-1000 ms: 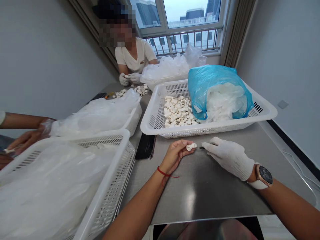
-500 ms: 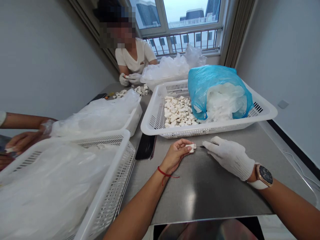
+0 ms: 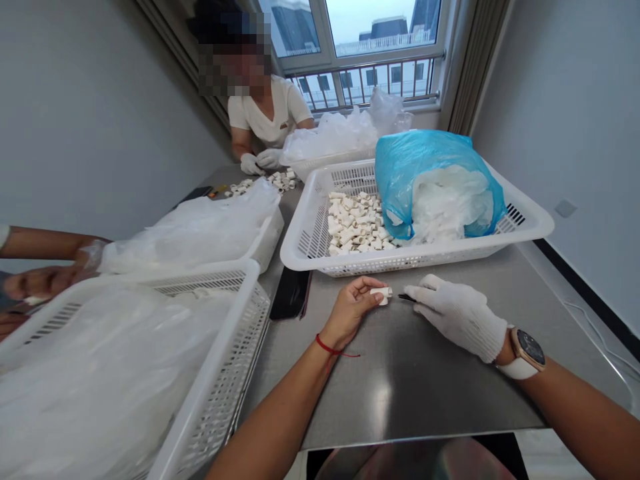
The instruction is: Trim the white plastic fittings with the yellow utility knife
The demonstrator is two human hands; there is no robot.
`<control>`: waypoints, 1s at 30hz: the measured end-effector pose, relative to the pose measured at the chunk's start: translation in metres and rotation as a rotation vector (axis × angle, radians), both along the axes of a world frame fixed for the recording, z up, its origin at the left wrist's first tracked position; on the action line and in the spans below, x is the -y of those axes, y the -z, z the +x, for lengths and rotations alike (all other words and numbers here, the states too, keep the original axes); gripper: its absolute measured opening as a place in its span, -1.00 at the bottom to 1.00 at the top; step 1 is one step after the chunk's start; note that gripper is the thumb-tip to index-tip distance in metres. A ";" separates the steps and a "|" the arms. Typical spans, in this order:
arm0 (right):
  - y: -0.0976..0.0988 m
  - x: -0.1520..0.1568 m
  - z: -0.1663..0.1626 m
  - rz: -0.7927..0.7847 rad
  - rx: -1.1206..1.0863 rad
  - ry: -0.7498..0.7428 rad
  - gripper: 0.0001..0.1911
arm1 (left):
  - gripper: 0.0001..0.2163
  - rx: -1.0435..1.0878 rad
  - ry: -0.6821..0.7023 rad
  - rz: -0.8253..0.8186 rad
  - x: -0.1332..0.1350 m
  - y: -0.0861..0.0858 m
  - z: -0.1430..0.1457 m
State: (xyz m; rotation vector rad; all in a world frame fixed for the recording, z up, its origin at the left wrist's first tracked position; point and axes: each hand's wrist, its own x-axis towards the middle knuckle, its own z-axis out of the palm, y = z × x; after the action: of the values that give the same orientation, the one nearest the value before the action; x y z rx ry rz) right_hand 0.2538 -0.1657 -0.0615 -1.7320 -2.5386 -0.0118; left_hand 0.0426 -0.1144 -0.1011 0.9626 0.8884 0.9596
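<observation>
Between the thumb and fingers of my bare left hand (image 3: pixel 353 307) is a small white plastic pipe fitting (image 3: pixel 384 293), its open end facing right. My right hand (image 3: pixel 453 313), in a white knit glove, pinches a thin dark pointed tool (image 3: pixel 406 297); its exact kind does not show. The tool's tip is a little apart from the fitting's open end. Both hands are low over the metal table (image 3: pixel 370 393). Just beyond them, a white basket (image 3: pixel 415 252) holds many similar white fittings (image 3: pixel 357 223).
A blue plastic bag (image 3: pixel 400 157) with clear bags inside fills the basket's right side. A dark phone (image 3: pixel 289 293) lies left of my hands. Baskets with clear plastic (image 3: pixel 120 373) stand at left. A gloved co-worker (image 3: pixel 273 120) sits across; another person's hand (image 3: pixel 45 283) is at far left.
The dark tool has drawn slightly away from the fitting, leaving a gap and showing more clearly. My left hand has hardly moved. The co-worker's gloved hands have lowered toward the table.
</observation>
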 end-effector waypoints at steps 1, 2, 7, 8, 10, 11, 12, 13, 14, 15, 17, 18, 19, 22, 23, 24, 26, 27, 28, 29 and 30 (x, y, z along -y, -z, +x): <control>0.000 0.000 0.000 -0.010 -0.020 -0.016 -0.67 | -0.72 -0.027 0.014 0.020 0.000 -0.001 -0.001; 0.000 0.000 0.000 -0.016 -0.033 -0.025 -0.67 | -0.71 -0.061 0.040 0.040 0.000 -0.002 -0.001; 0.000 0.001 0.001 -0.001 -0.019 -0.010 -0.66 | -0.68 -0.250 0.181 0.139 0.001 -0.005 -0.002; 0.000 0.001 0.002 0.003 -0.013 -0.009 -0.65 | -0.69 -0.270 0.184 0.156 0.001 -0.005 -0.002; -0.001 0.001 0.002 0.015 0.005 0.006 -0.65 | -0.71 -0.295 0.171 0.185 0.002 -0.003 -0.002; -0.002 0.001 0.003 0.019 0.016 0.018 -0.65 | -0.73 -0.309 0.156 0.201 0.003 -0.002 -0.001; -0.002 0.001 0.003 0.022 0.025 0.029 -0.65 | -0.74 -0.329 0.135 0.223 0.003 -0.002 -0.001; -0.003 0.001 0.004 0.022 0.029 0.032 -0.65 | -0.75 -0.356 0.109 0.254 0.003 -0.002 -0.001; -0.003 0.001 0.004 0.018 0.025 0.024 -0.65 | -0.77 -0.388 0.084 0.290 0.003 -0.002 -0.001; -0.003 0.001 0.004 0.013 0.014 0.006 -0.66 | -0.78 -0.422 0.065 0.329 0.003 -0.003 -0.001; -0.003 0.001 0.004 0.013 -0.011 -0.020 -0.66 | -0.80 -0.485 0.049 0.400 0.003 -0.004 -0.002; -0.003 0.001 0.004 0.018 -0.013 -0.015 -0.66 | -0.81 -0.508 0.050 0.428 0.004 -0.005 -0.002; -0.003 0.001 0.004 0.023 -0.005 0.001 -0.65 | -0.82 -0.522 0.050 0.450 0.004 -0.006 -0.001; -0.003 0.001 0.003 0.024 0.025 0.033 -0.65 | -0.83 -0.526 0.032 0.499 0.004 -0.007 -0.001; -0.003 0.001 0.003 0.015 0.023 0.023 -0.66 | -0.84 -0.523 0.024 0.514 0.005 -0.007 -0.001; -0.003 0.001 0.003 0.006 0.014 0.006 -0.66 | -0.84 -0.524 0.019 0.529 0.005 -0.007 0.000; -0.003 0.001 0.003 -0.001 -0.002 -0.014 -0.66 | -0.83 -0.537 0.016 0.564 0.005 -0.007 0.000; -0.003 0.001 0.002 0.005 0.000 -0.007 -0.66 | -0.83 -0.545 0.018 0.580 0.005 -0.007 0.000; -0.003 0.001 0.002 0.016 0.008 0.008 -0.65 | -0.83 -0.552 0.018 0.595 0.005 -0.007 0.000; -0.002 0.001 0.002 0.029 0.019 0.024 -0.65 | -0.83 -0.559 0.016 0.609 0.005 -0.007 0.000; -0.002 0.001 0.002 0.038 0.028 0.033 -0.65 | -0.83 -0.566 0.010 0.622 0.005 -0.006 0.000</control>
State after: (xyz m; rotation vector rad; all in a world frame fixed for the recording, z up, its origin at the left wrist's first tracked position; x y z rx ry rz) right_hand 0.2555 -0.1671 -0.0597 -1.7725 -2.5114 -0.0856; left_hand 0.0429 -0.1197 -0.0949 1.8290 1.0664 0.9903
